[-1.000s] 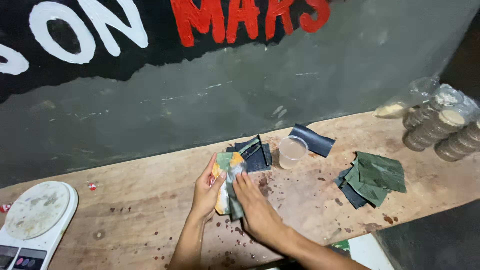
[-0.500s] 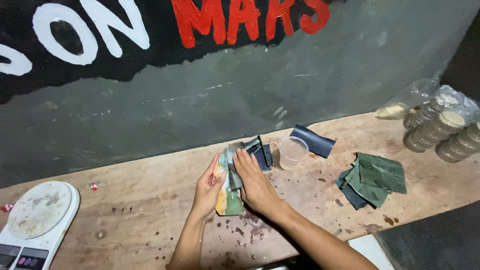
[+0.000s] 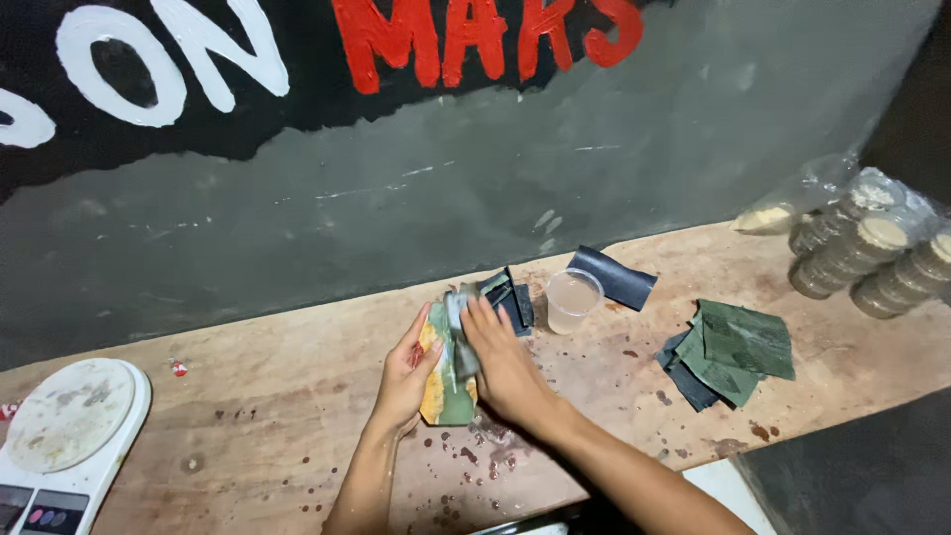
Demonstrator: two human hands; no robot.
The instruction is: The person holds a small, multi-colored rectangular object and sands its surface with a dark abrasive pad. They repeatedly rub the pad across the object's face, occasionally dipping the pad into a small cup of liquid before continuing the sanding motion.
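Note:
My left hand [image 3: 404,372] grips a flat green and orange slab [image 3: 445,391], tilted on edge over the wooden bench [image 3: 248,436]. My right hand [image 3: 505,362] presses a small grey sheet of sandpaper [image 3: 460,332] against the slab's face. Both hands are together near the bench's middle. A clear plastic cup [image 3: 572,300] with cloudy water stands just to the right of them.
Dark folded sandpaper pieces [image 3: 507,293] lie behind my hands, and a rolled dark sheet [image 3: 614,277] behind the cup. A pile of green and dark sheets [image 3: 731,350] lies right. A white kitchen scale [image 3: 64,426] sits far left. Stacked lidded tubs [image 3: 872,253] stand at the far right.
My right hand has slid with the sandpaper along the slab, up toward its far end and then partway back down. The left hand keeps hold of the slab.

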